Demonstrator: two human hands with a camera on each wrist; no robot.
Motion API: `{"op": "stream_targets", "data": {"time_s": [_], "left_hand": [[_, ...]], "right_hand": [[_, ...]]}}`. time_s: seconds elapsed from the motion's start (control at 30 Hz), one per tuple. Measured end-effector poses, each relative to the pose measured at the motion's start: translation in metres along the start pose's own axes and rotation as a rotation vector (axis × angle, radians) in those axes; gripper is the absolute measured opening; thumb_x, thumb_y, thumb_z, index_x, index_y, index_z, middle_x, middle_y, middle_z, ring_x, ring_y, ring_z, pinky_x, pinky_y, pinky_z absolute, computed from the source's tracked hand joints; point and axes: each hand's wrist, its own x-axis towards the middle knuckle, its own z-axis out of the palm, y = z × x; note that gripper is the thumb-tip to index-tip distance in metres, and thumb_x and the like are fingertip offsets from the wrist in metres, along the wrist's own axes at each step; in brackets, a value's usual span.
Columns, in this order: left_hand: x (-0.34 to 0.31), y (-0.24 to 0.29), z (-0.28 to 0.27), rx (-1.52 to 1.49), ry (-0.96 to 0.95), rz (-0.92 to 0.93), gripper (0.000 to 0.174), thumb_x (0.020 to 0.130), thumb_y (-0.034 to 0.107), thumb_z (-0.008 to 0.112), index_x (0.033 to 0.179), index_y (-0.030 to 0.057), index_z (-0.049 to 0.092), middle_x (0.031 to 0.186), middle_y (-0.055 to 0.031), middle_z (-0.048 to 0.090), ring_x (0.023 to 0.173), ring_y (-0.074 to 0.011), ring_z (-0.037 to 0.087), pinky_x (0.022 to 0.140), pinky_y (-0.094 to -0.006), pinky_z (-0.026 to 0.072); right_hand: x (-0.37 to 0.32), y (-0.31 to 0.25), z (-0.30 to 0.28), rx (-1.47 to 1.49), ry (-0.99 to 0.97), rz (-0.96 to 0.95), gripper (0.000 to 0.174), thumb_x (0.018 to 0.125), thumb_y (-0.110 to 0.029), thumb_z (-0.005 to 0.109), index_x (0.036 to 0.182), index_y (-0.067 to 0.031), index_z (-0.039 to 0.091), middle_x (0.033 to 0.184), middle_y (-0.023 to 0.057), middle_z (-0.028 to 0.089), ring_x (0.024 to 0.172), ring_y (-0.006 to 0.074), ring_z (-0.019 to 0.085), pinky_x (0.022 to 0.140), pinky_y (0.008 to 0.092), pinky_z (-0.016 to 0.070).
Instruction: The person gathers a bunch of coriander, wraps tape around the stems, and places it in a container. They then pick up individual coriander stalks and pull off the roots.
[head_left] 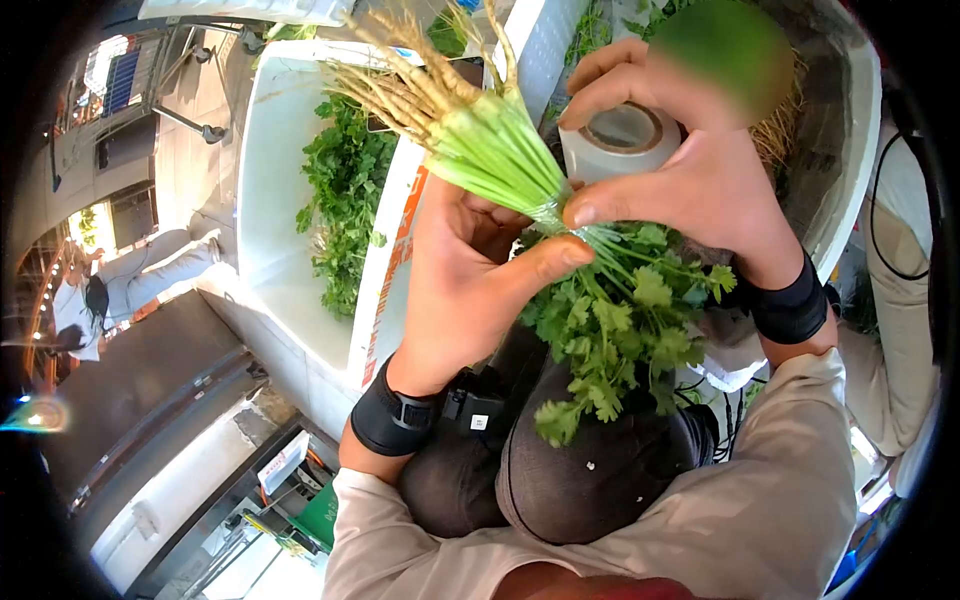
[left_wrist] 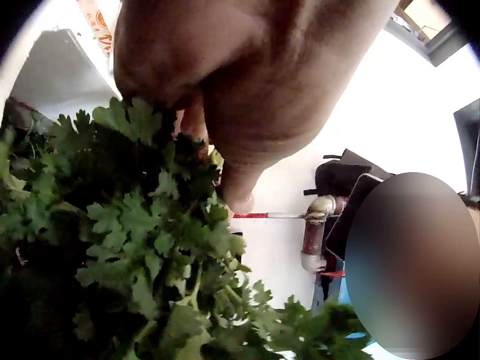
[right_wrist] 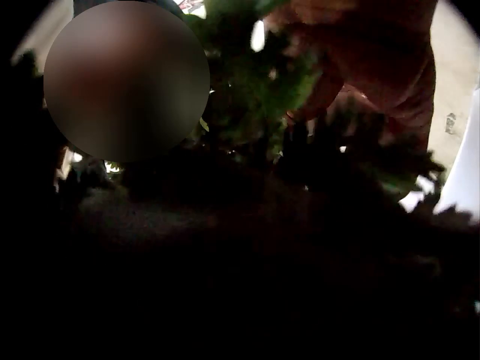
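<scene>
A bunch of coriander (head_left: 500,145) has pale roots pointing up and away and leaves (head_left: 630,320) hanging over the person's lap. Clear film circles the stems at mid-length. My left hand (head_left: 455,275) grips the bunch from the left, its thumb lying near the wrapped band. Fingers of my right hand (head_left: 700,175) curl over a roll of clear film (head_left: 592,158) just right of the stems, while its thumb touches the band. In the left wrist view, coriander leaves (left_wrist: 150,217) spread below the left hand (left_wrist: 247,67). The right wrist view is mostly dark, with the right hand (right_wrist: 375,56) at the top.
A white foam box (head_left: 270,200) with loose coriander (head_left: 345,190) stands at the left. Another pale container (head_left: 850,170) holds more greens behind the right hand. Dark trousered knees (head_left: 570,465) lie below the bunch. Someone (head_left: 140,275) sits farther off at the left.
</scene>
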Motion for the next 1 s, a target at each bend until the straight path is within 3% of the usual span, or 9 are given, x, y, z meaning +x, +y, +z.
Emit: {"op": "stream_targets", "data": {"time_s": [0.13,0.27,0.53,0.6,0.67,0.8,0.83,0.93,1.0], "left_hand": [[0.002,0.008,-0.005,0.138,-0.033,-0.187,0.047,0.089,0.000,0.077,0.130,-0.0029,0.053,0.121,-0.0123,0.068,0.114,-0.0183,0.065,0.098,-0.0340,0.0535],[0.003,0.011,0.004,-0.009,0.049,-0.172,0.043,0.091,0.001,0.075,0.129,-0.0042,0.055,0.121,-0.0122,0.069,0.114,-0.0177,0.065,0.099,-0.0330,0.0517],[0.003,0.001,0.000,0.270,-0.045,-0.042,0.031,0.092,0.000,0.071,0.121,-0.0017,0.062,0.111,-0.0105,0.071,0.104,-0.0151,0.065,0.093,-0.0312,0.0502],[0.002,0.014,-0.003,0.557,-0.070,0.025,0.031,0.089,0.003,0.074,0.118,0.0001,0.064,0.105,-0.0127,0.071,0.099,-0.0179,0.067,0.089,-0.0331,0.0515],[0.004,-0.004,-0.006,0.460,-0.012,0.205,0.031,0.085,0.005,0.077,0.113,0.0001,0.064,0.096,-0.0166,0.070,0.091,-0.0241,0.068,0.083,-0.0368,0.0530],[0.005,-0.003,-0.010,0.455,-0.017,0.177,0.030,0.083,0.010,0.079,0.105,-0.0029,0.062,0.091,-0.0231,0.068,0.081,-0.0338,0.068,0.074,-0.0410,0.0529],[0.003,0.009,-0.010,0.443,-0.083,-0.003,0.029,0.089,0.009,0.076,0.113,0.0002,0.063,0.095,-0.0170,0.070,0.084,-0.0238,0.065,0.079,-0.0369,0.0527],[-0.003,0.003,-0.013,0.386,-0.258,0.245,0.030,0.089,0.014,0.076,0.110,-0.0013,0.061,0.092,-0.0210,0.069,0.079,-0.0318,0.065,0.071,-0.0379,0.0519],[-0.013,0.042,-0.006,0.362,-0.397,0.107,0.030,0.090,0.015,0.076,0.109,-0.0014,0.061,0.096,-0.0223,0.068,0.084,-0.0325,0.066,0.073,-0.0388,0.0504]], "right_hand": [[0.001,0.000,-0.002,-0.013,-0.032,-0.022,0.048,0.063,-0.009,0.095,0.105,-0.0041,0.072,0.122,0.0063,0.061,0.105,0.0135,0.063,0.090,0.0284,0.0504],[0.001,0.003,-0.012,0.061,-0.102,-0.018,0.042,0.066,-0.008,0.091,0.104,-0.0046,0.072,0.124,0.0071,0.061,0.104,0.0132,0.064,0.089,0.0285,0.0516],[-0.002,-0.009,0.003,-0.170,0.018,-0.080,0.035,0.063,0.000,0.076,0.097,-0.0035,0.067,0.115,0.0079,0.057,0.102,0.0193,0.060,0.090,0.0299,0.0463],[0.000,-0.009,0.006,-0.317,0.137,-0.039,0.037,0.060,-0.005,0.079,0.095,-0.0038,0.067,0.104,0.0121,0.057,0.097,0.0301,0.062,0.087,0.0356,0.0493],[0.005,-0.013,0.008,-0.417,0.144,-0.043,0.037,0.061,-0.003,0.078,0.096,-0.0022,0.066,0.104,0.0125,0.056,0.097,0.0307,0.061,0.088,0.0371,0.0493],[0.010,-0.026,0.017,-0.417,0.128,-0.019,0.042,0.062,-0.003,0.079,0.100,0.0002,0.063,0.102,0.0132,0.053,0.096,0.0314,0.058,0.086,0.0378,0.0485],[0.010,-0.026,0.016,-0.417,0.115,-0.063,0.042,0.062,-0.003,0.079,0.100,0.0002,0.063,0.102,0.0132,0.053,0.096,0.0314,0.058,0.086,0.0378,0.0485],[0.007,0.003,0.003,-0.456,0.111,-0.078,0.045,0.065,-0.002,0.079,0.107,-0.0007,0.062,0.104,0.0122,0.052,0.098,0.0303,0.056,0.086,0.0373,0.0480],[0.003,0.046,-0.024,-0.458,0.255,0.065,0.044,0.069,-0.001,0.077,0.110,-0.0025,0.062,0.109,0.0111,0.051,0.101,0.0287,0.055,0.089,0.0373,0.0474]]}}
